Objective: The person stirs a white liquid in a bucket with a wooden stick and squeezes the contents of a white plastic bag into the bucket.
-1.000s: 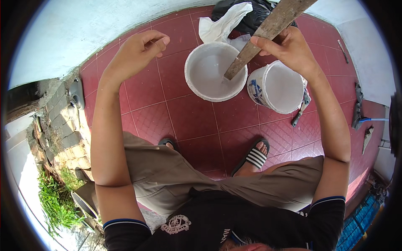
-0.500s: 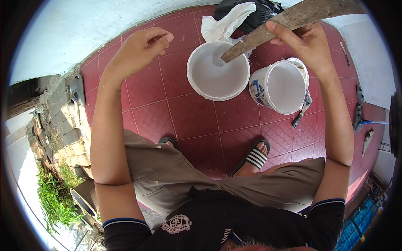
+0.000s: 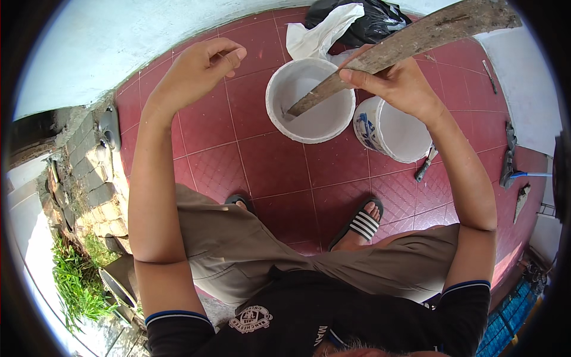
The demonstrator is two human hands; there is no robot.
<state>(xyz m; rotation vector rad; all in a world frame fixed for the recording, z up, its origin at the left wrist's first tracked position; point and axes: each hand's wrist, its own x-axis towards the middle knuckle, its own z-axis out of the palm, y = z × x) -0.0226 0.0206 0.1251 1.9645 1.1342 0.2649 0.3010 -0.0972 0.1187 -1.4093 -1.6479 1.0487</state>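
Note:
A long, weathered wooden board (image 3: 416,44) slants down from the upper right. My right hand (image 3: 398,89) is closed round its lower part, thumb on the near side. The board's narrow lower end dips into a round white bucket (image 3: 275,113), in pale, whitish contents. Over the floor left of the bucket hangs my left hand (image 3: 205,65), holding nothing, its fingers loosely bent and somewhat apart. A second white bucket (image 3: 404,134) with blue print stands right of the first, partly hidden under my right hand and wrist.
Next to the second bucket lies a dark-handled tool (image 3: 423,169). Behind the buckets are a white sack (image 3: 318,30) and a black plastic bag (image 3: 363,24). A scraper-like tool (image 3: 522,202) lies far right on the red tiles. My sandalled foot (image 3: 364,225) is below the buckets.
My right hand has moved left and nearer with the board, whose lower end has shifted left and nearer inside the bucket. My left hand has stayed almost still.

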